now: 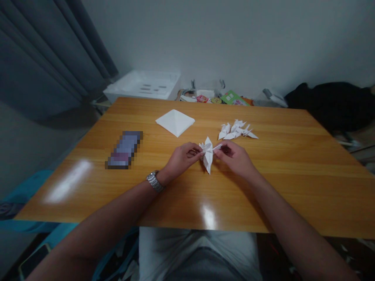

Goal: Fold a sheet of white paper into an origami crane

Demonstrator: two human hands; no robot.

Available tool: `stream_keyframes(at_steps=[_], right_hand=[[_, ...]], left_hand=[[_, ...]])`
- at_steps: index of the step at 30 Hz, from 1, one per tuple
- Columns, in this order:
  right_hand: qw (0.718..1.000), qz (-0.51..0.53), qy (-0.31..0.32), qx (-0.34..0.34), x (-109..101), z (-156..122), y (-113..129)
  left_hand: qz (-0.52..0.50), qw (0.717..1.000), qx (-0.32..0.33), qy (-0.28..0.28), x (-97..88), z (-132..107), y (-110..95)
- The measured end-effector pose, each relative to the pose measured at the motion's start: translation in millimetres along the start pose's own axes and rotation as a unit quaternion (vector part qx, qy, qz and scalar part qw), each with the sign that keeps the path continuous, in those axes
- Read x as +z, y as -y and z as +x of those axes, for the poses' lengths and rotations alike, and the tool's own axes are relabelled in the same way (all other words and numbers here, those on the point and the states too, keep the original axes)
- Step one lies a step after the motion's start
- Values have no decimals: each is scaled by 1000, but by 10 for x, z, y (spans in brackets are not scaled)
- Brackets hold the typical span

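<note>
Between my two hands is a white origami crane (208, 153), its wings spread toward and away from me above the wooden table (281, 164). My left hand (187, 155), with a metal watch (154, 181) on the wrist, pinches one pointed end of the crane. On the other side, my right hand (233, 154) grips the opposite thin end between thumb and fingers. Just beyond the right hand lies a cluster of several white paper cranes (236, 130). Farther to the left sits white paper (175, 122) in a kite-like shape with a centre crease.
A phone-like device (124, 150), pixelated, lies on the table's left side. Behind the far edge stand a white plastic tray (143, 84), a green packet (233, 98) and other small items. Dark cloth (331, 103) is heaped at the back right; a grey curtain (49, 54) hangs at left.
</note>
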State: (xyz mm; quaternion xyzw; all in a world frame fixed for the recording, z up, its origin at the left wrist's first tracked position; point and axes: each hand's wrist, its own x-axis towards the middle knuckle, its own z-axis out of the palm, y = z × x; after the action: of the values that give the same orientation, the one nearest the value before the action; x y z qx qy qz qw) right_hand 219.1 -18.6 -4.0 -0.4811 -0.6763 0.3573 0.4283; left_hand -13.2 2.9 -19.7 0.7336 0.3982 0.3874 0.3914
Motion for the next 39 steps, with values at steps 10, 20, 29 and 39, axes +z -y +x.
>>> stream_keyframes(at_steps=[10, 20, 29, 39], right_hand=[[1000, -10, -4, -9, 19, -7, -3], [997, -66, 14, -38, -1, -4, 57], [1000, -5, 8, -10, 51, -22, 28], [997, 79, 1, 12, 94, -21, -52]], left_hand=[[17, 1000, 9, -4, -1, -1, 19], [32, 999, 15, -39, -29, -10, -64], [10, 999, 5, -45, -25, 2, -31], [-31, 999, -15, -27, -71, 16, -10]])
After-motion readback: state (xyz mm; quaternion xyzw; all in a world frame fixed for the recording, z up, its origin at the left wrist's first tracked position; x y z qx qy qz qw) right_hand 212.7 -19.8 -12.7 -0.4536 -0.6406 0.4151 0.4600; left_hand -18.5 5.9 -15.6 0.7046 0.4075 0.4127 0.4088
